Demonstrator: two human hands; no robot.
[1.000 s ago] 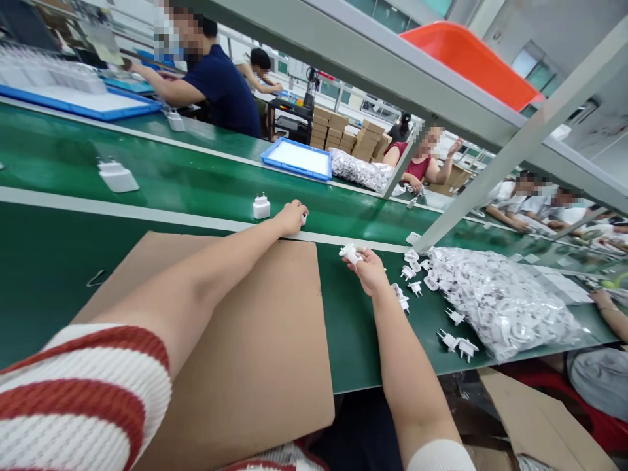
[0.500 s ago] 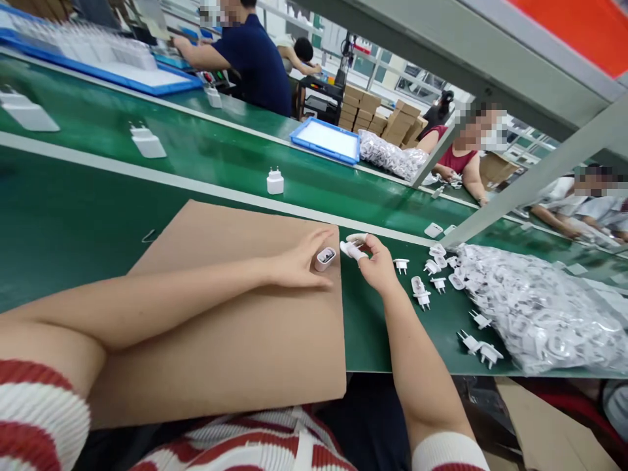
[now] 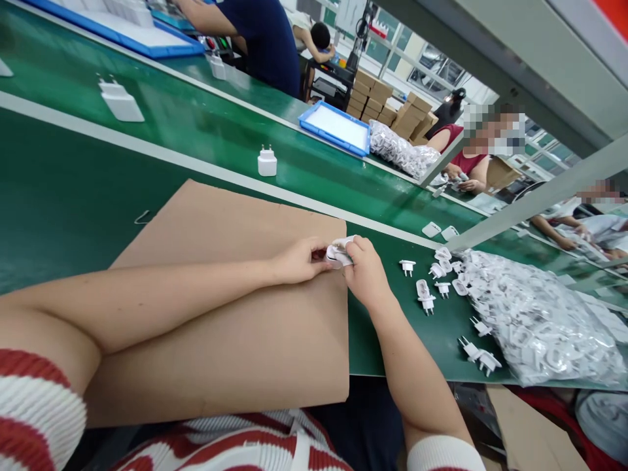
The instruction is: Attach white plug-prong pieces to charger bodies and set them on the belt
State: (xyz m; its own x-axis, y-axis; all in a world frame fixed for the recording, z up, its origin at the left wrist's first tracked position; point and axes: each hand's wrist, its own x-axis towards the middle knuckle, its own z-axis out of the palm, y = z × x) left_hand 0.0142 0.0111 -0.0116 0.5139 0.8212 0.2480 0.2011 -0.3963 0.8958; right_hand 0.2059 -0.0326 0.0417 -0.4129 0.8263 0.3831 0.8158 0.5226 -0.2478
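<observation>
My left hand (image 3: pixel 297 260) and my right hand (image 3: pixel 363 271) meet over the right edge of a brown cardboard sheet (image 3: pixel 235 307). Between them sits a small white charger body with a white plug piece (image 3: pixel 336 254) pressed against it; the left fingers grip the body, the right fingers hold the plug piece. Most of both parts is hidden by my fingers. Loose white plug pieces (image 3: pixel 424 294) lie on the green table to the right of my right hand.
A clear bag full of white plug pieces (image 3: pixel 534 320) lies at the right. Assembled white chargers (image 3: pixel 267 161) (image 3: pixel 120 101) stand on the green conveyor belt (image 3: pixel 161 131) behind. A blue tray (image 3: pixel 336 128), cardboard boxes and other people sit beyond. A grey frame post (image 3: pixel 530 203) slants at right.
My left hand came back from the belt's edge with a charger body to the cardboard. My right hand brought its plug piece against it; the two parts are now together.
</observation>
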